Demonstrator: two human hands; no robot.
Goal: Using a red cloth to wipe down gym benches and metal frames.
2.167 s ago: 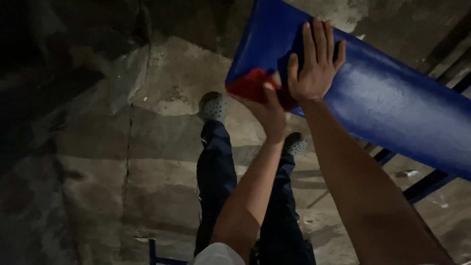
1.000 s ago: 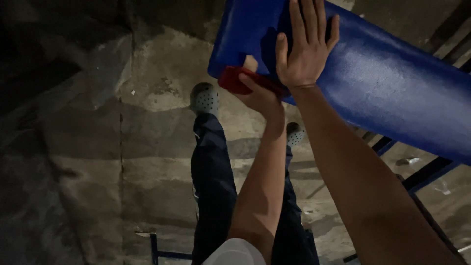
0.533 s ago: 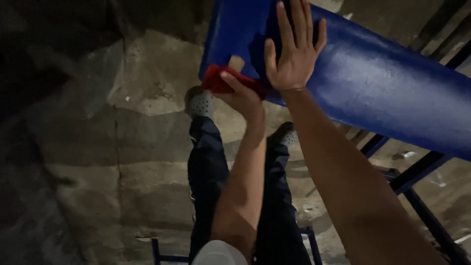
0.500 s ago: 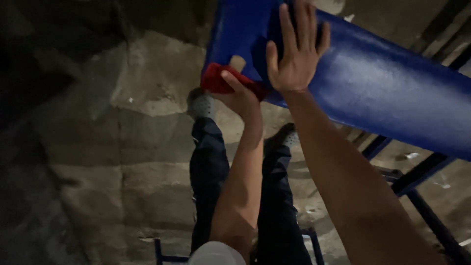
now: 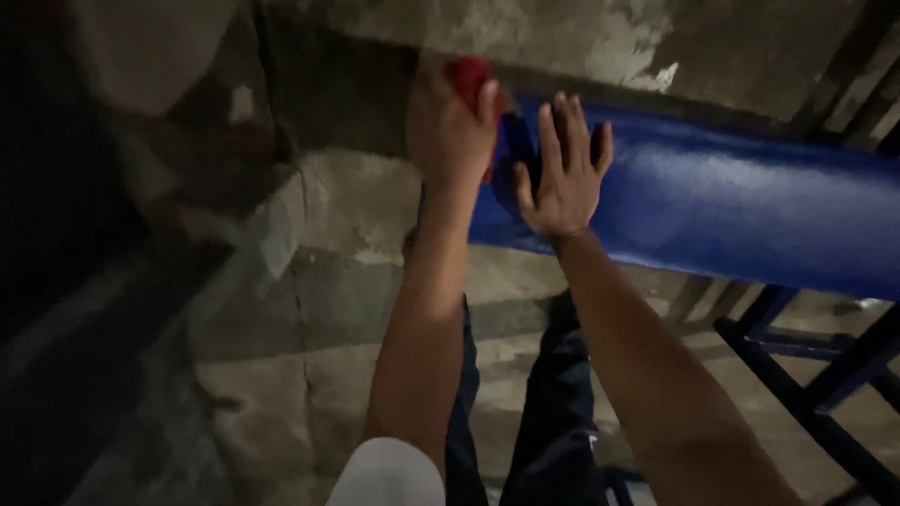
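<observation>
Two hands are on the job here, and I start with their fingers: the left hand [image 5: 448, 126] has its fingers curled shut around a small red pad [image 5: 469, 73], of which only a scrap shows above the knuckles, pressed against the near end of the blue pipe [image 5: 712, 211]. I cannot tell what kind of pad it is, cloth or sponge; the frame is dim and a little blurred. The right hand [image 5: 560, 173] lies flat on the pipe just beside the left, fingers spread and straight, palm against the curved top, gripping nothing. The pipe runs away to the right, glossy and wet-looking, resting on a dark blue metal frame [image 5: 806, 361] that shows beneath it. Below the arms I see dark trousers [image 5: 553, 412] and a rough concrete floor [image 5: 309, 309], with a concrete wall [image 5: 581, 37] behind the pipe's end. As I judge it, the risks are plain: if that shine is fresh paint, the flat palm could smear it or slide on it; the pad sits right at the pipe's end, so a firm push could slip it off the edge; and in this poor light a patch could easily be missed.
</observation>
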